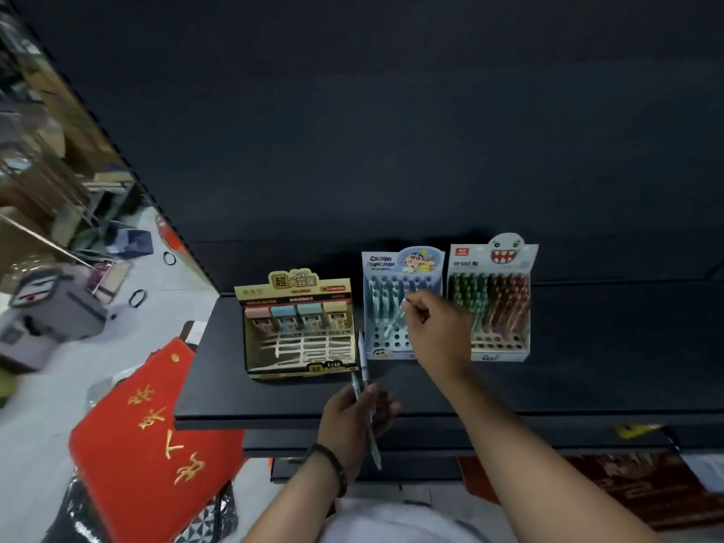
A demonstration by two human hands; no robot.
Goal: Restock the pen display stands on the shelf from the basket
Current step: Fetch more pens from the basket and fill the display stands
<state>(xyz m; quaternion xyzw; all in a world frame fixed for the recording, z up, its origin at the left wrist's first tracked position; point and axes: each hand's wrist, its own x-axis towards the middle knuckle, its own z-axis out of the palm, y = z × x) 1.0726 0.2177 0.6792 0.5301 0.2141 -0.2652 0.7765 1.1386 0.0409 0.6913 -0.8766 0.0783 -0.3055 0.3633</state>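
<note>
Closest, the left hand (354,419) curls its fingers around a few pens (364,370) over the front of the shelf (219,389). Farther back, the right hand (438,327) pinches one pen (395,322) over the blue stand (403,264), between two other stands.

Three display stands sit upright in a row on the dark shelf (274,397), well back from its front edge.

- The gold stand (299,327), at left, holds four pastel boxes in its back row, with white dividers in front.
- The blue stand (391,346), in the middle, carries light pens at its back left, with open holes in front.
- The white stand (499,307), at right, is packed with green and brown pens.

A single pen (395,321) is tilted over the blue stand, pinched by the right hand (438,327). The left hand (356,421) grips the loose pens (363,358) at the shelf edge.
</note>
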